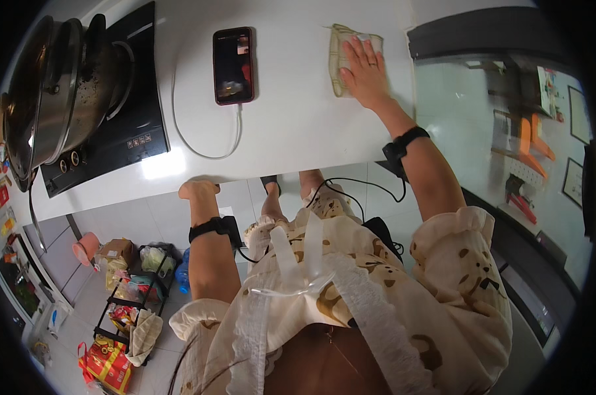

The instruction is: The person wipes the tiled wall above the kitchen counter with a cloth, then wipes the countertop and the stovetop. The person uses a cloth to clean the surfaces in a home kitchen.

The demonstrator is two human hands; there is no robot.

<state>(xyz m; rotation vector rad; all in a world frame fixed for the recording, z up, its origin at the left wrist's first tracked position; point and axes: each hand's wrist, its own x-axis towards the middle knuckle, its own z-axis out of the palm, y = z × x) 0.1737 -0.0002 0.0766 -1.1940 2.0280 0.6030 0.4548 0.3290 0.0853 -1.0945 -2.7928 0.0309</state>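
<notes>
My right hand (366,74) lies flat, palm down, on a folded pale green-beige cloth (338,59) at the right part of the white countertop (298,128). Its fingers are slightly spread and a ring sits on one of them. My left hand (199,188) rests at the counter's front edge, with its fingers mostly hidden from view; whether it grips anything does not show. Between the hands and further back lies a smartphone (233,66) with its screen lit, joined to a white charging cable (174,111) that loops over the counter. Both wrists wear black bands with a small device.
At the left, a large steel pot with a glass lid (56,94) stands on a black cooktop (147,133). A black cable (377,181) hangs by my body. On the floor at lower left are a black rack (111,316) with bags, a cardboard box (115,250) and a pink bucket (85,248).
</notes>
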